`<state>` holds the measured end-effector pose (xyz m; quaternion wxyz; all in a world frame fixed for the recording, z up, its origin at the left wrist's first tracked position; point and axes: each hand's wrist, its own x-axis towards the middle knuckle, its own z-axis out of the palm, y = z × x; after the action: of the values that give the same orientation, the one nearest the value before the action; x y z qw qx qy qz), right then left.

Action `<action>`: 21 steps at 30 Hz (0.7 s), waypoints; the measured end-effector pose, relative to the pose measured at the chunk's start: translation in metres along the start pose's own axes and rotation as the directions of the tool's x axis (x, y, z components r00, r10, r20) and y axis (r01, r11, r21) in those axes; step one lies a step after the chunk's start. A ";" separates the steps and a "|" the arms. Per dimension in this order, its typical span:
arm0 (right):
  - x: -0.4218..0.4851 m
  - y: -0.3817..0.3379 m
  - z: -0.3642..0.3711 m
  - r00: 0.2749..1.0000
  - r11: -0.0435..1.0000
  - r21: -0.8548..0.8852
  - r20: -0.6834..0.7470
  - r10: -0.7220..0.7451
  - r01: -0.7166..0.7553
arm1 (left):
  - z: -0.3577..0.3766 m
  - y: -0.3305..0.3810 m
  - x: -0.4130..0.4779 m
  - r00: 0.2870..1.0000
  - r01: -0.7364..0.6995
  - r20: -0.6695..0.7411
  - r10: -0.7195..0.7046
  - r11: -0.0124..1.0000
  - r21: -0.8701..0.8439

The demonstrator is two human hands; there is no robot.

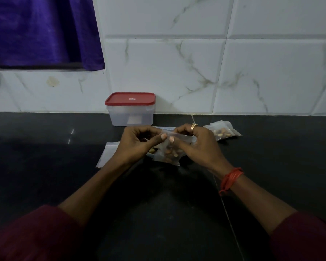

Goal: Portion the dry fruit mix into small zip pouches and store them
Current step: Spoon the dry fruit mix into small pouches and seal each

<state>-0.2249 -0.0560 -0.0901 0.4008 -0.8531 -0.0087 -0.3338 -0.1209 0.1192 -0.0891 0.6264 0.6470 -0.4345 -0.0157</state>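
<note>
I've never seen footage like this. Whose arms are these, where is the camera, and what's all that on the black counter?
No machine here: a person works bare-handed, and the one camera sits on their head, looking down. The left hand and right hand both pinch the top of a small zip pouch of dry fruit mix. Filled pouches lie to the right on the black counter. A red-lidded clear container stands closed by the tiled wall. Flat plastic bags lie beneath the left hand.

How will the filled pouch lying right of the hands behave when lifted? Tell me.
The pouch probably floppy: thin clear film, creased round the nuts. Likely light, holding only a small handful. Film may be slippery, so pinch its top edge.
</note>
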 end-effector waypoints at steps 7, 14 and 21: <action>0.000 0.000 0.000 0.999 0.997 0.061 0.003 0.038 -0.038 | 0.003 0.005 -0.001 1.000 0.001 0.014 -0.001 1.000 -0.002; 0.001 0.003 -0.003 0.999 0.997 0.072 0.030 0.009 -0.012 | 0.008 0.008 -0.003 1.000 -0.001 0.019 0.002 0.999 -0.049; 0.002 0.008 -0.001 0.998 0.996 0.087 0.054 0.009 -0.014 | 0.005 0.006 -0.004 0.999 -0.008 0.032 0.008 1.000 -0.017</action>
<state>-0.2218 -0.0626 -0.0937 0.4392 -0.8436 -0.0291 -0.3077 -0.1293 0.1187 -0.0868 0.6250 0.6395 -0.4469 -0.0273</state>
